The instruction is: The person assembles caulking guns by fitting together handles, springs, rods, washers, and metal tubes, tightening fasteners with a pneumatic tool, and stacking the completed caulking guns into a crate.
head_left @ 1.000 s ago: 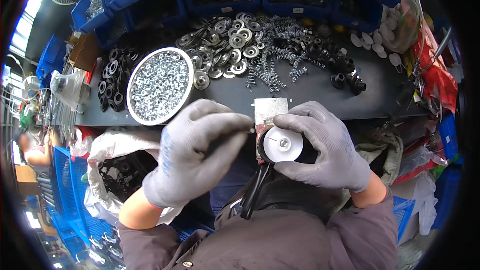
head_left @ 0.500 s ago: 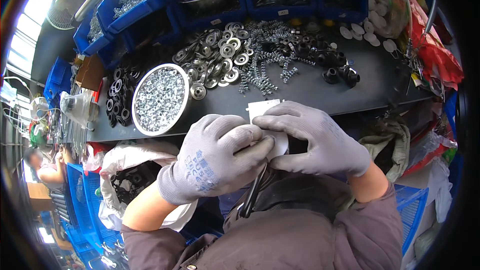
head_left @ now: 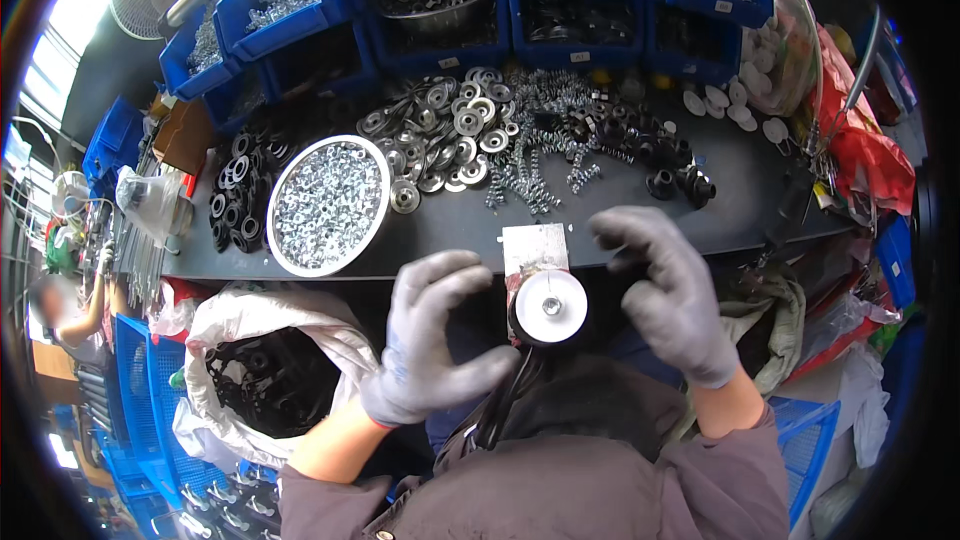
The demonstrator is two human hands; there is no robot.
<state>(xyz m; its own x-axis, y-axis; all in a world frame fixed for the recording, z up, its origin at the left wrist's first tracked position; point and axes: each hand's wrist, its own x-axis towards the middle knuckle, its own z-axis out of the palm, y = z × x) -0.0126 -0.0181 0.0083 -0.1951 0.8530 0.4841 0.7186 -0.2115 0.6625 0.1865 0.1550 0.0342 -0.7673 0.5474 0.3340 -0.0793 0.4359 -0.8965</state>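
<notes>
A white disc with a small metal piece at its centre sits on a black round part at the table's front edge. Behind it a pale, flat plate juts out from the tabletop. To the left of the disc, my gloved left hand is open, thumb and fingers apart, holding nothing. On the other side my gloved right hand hovers open with its fingers loosely curved and nothing in them. A black handle-like bar runs from under the disc toward my body.
A round bowl of small metal nuts stands on the left. Metal flanged discs, springs and black fittings lie across the table. Blue bins line the back. A white sack of black parts is below left. Another person is far left.
Both hands have let go of the white disc and drawn apart, left hand leftward, right hand rightward. The disc, hidden under them before, now shows fully. My view has shifted slightly.
</notes>
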